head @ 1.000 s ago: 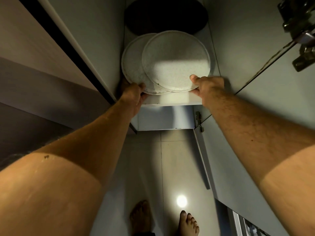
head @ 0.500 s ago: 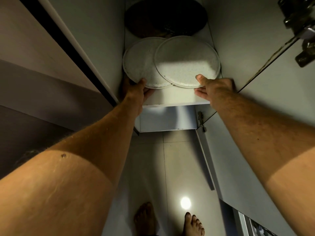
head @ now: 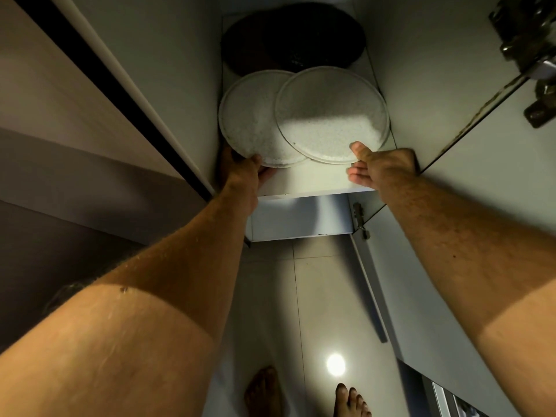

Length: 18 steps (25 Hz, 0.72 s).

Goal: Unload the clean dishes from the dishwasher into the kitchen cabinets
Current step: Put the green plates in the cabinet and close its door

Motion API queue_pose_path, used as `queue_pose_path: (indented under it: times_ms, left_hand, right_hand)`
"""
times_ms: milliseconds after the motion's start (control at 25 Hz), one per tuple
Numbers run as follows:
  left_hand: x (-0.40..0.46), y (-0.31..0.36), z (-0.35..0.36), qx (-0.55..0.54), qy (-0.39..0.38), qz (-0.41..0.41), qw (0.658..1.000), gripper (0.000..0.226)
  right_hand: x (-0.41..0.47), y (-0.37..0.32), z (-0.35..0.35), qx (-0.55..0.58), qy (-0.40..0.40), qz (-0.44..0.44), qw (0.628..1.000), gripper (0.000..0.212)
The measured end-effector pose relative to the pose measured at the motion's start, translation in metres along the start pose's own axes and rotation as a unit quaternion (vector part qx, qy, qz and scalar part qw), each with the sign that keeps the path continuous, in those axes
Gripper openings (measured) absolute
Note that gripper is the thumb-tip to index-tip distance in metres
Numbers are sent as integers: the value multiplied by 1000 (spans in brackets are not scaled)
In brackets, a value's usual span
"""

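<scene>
The left hand (head: 243,173) gripped the near rim of the left plate (head: 249,121), thumb on top of the rim and fingers curled beneath it, while the right hand (head: 382,167) lay with fingers straight, its thumb tip touching the near edge of the right plate (head: 331,115) and the rest of the fingers held loose just below it, gripping nothing. The 2 plates were pale, speckled and round, and they sat on the white cabinet shelf (head: 319,182) with the right one overlapping the left one's edge. Behind them, further back on the same shelf, was a large dark round dish (head: 294,37), too dim to name more closely. I judged the plates to be stiff glazed ceramic, fairly heavy for their thickness, slick on the face and liable to chip if the rims knocked each other or the dark dish behind; the rim nearest the person looked the sensible place to hold, thumb above and fingers under, or a flat push on that edge to slide them in. The cabinet door (head: 451,188) stood open at the right, with a metal hinge (head: 535,55) above it. Below the shelf a tiled floor (head: 325,296) showed, with a bright spot of reflected light and 2 bare feet (head: 264,392).
</scene>
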<state>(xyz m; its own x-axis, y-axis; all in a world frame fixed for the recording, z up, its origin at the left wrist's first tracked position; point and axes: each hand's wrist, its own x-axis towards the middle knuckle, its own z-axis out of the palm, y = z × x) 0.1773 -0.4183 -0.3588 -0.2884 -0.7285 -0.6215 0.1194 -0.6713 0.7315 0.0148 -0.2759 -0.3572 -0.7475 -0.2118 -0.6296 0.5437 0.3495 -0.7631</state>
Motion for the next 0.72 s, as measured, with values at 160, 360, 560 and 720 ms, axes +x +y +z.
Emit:
queue_pose_path:
  times_ms: [160, 360, 560, 720]
  left_hand:
    - [2, 3, 1, 20, -7, 4, 1000, 59]
    - [3, 1, 4, 40, 28, -26, 998, 30]
    - [2, -10, 2, 60, 52, 28, 996, 26]
    - [-1, -10, 8, 20, 85, 12, 996, 11]
  right_hand:
    - [1, 0, 0, -2, -7, -9, 1000, 40]
    - [4, 1, 2, 4, 2, 0, 1000, 37]
    - [0, 0, 1, -11, 5, -12, 1000, 51]
    - [-6, -3, 1, -8, -9, -8, 1000, 33]
